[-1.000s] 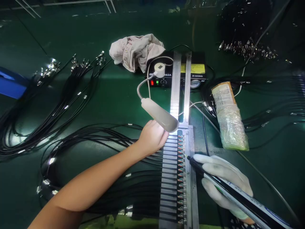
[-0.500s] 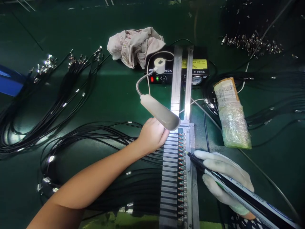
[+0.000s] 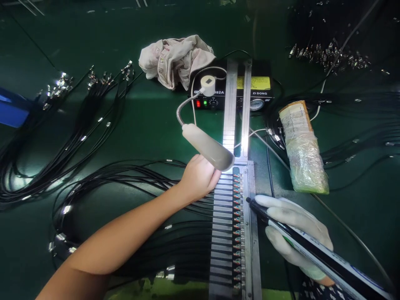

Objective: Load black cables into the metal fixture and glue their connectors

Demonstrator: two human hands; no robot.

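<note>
My bare left hand [image 3: 200, 177] rests at the left edge of a slotted metal fixture [image 3: 223, 233], below the head of a white gooseneck lamp [image 3: 208, 146]. Its fingers are curled, and the lamp partly hides what they grip. Black cables [image 3: 140, 175] run under that wrist into the fixture's slots, their stripped ends and small metal connectors [image 3: 238, 227] lined up in a row. In a white glove, my right hand [image 3: 296, 233] is closed around a black-and-white marker pen [image 3: 315, 250]. The pen's dark tip is over the metal rail just right of the connectors.
Behind the fixture sits a black control box [image 3: 215, 101] with a gauge, beside a crumpled cloth [image 3: 178, 60]. A plastic-wrapped package [image 3: 304, 154] lies on the right. Cable bundles [image 3: 84, 112] spread to the left, and loose metal connectors [image 3: 331, 56] are heaped at the back right.
The pen tip has shifted very slightly upward along the rail. My left hand holds its place, and the whole view has drifted a little.
</note>
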